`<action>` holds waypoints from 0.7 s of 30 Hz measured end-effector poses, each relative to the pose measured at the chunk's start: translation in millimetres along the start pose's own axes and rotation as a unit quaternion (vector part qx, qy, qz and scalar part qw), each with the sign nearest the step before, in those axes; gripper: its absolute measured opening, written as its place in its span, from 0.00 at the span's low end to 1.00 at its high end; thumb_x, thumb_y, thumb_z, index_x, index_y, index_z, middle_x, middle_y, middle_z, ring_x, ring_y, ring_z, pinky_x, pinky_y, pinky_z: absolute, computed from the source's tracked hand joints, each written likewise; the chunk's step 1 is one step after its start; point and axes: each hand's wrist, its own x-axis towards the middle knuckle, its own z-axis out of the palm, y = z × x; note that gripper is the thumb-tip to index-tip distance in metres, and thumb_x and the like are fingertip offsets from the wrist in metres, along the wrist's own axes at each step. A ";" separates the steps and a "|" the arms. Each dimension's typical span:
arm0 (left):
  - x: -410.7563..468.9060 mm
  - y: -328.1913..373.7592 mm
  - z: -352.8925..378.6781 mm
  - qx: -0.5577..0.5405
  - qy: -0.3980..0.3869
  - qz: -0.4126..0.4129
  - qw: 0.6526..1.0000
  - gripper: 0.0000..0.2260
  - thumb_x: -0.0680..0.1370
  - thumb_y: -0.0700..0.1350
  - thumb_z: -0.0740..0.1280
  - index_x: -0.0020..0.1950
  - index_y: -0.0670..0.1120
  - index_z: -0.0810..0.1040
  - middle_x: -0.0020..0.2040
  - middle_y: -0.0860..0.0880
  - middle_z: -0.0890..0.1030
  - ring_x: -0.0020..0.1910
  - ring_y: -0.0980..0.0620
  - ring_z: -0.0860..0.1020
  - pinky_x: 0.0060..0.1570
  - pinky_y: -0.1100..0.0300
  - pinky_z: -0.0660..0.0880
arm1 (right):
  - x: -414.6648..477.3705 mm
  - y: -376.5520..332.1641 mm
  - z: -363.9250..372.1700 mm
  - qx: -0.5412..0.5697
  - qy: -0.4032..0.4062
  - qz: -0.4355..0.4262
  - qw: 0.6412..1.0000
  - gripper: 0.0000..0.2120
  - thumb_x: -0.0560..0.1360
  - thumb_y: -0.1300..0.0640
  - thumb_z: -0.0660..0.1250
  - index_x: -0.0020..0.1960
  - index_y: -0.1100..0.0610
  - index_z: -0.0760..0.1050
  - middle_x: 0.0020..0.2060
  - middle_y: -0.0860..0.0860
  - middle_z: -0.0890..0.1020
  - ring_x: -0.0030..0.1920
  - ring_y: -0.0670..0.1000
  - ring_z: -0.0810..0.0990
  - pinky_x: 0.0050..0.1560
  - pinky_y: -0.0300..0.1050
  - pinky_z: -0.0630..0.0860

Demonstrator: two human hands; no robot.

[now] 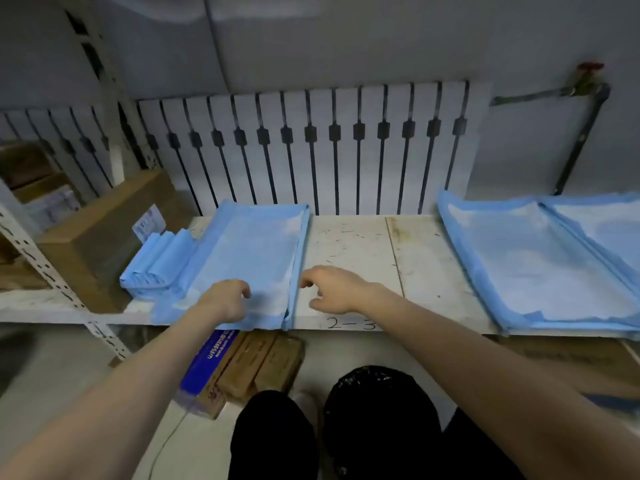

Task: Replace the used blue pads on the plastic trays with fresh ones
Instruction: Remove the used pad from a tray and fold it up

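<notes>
The left hand [227, 299] rested on the blue pad [249, 251] with fingers curled; the right hand [334, 289] hovered spread and empty over the shelf [353, 244] beside it

One blue pad [254, 251] lies flat on the white shelf [349, 244], its near edge overhanging the shelf front. A stack of folded blue pads [157, 263] sits just beside it, to the left. Two more spread pads [533, 268] — overlapping, edges crumpled — lie well apart at the right.
</notes>
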 end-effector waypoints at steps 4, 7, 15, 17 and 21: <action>16.1 -14.1 8.8 0.074 -0.040 -0.010 0.996 0.24 0.74 0.41 0.65 0.70 0.51 0.69 0.68 0.49 0.71 0.67 0.48 0.70 0.64 0.54 0.71 | 35.2 -13.2 28.3 -0.003 -0.087 -0.017 0.996 0.25 0.72 0.59 0.69 0.67 0.56 0.69 0.63 0.55 0.73 0.60 0.56 0.74 0.59 0.52 0.74; 33.6 -19.8 11.5 0.087 -0.023 -0.008 0.996 0.17 0.74 0.42 0.65 0.62 0.52 0.76 0.63 0.50 0.76 0.62 0.48 0.74 0.60 0.54 0.73 | 58.3 -14.1 43.7 -0.001 -0.107 -0.052 0.993 0.24 0.71 0.59 0.71 0.65 0.57 0.70 0.60 0.56 0.74 0.59 0.57 0.74 0.57 0.55 0.74; 55.3 -3.1 -5.6 -0.018 0.094 0.014 0.995 0.09 0.73 0.36 0.59 0.47 0.45 0.76 0.51 0.42 0.80 0.51 0.41 0.77 0.48 0.52 0.75 | 71.4 -8.5 33.2 0.088 -0.072 -0.002 0.994 0.18 0.74 0.57 0.63 0.64 0.55 0.70 0.60 0.53 0.76 0.59 0.56 0.76 0.58 0.53 0.75; 57.5 10.2 -17.4 -0.050 0.142 0.048 0.987 0.11 0.72 0.33 0.58 0.48 0.43 0.77 0.48 0.41 0.81 0.49 0.40 0.77 0.45 0.52 0.75 | 71.6 -10.0 24.9 0.134 -0.018 0.035 0.990 0.24 0.72 0.47 0.67 0.65 0.54 0.68 0.60 0.51 0.76 0.58 0.54 0.76 0.56 0.52 0.75; 52.5 47.5 -51.6 -0.134 0.186 0.164 0.960 0.10 0.70 0.36 0.55 0.42 0.44 0.75 0.39 0.45 0.80 0.40 0.42 0.77 0.41 0.52 0.74 | 69.5 -12.7 7.1 0.177 0.098 0.085 0.976 0.21 0.71 0.45 0.68 0.60 0.53 0.71 0.56 0.50 0.79 0.55 0.54 0.78 0.52 0.50 0.77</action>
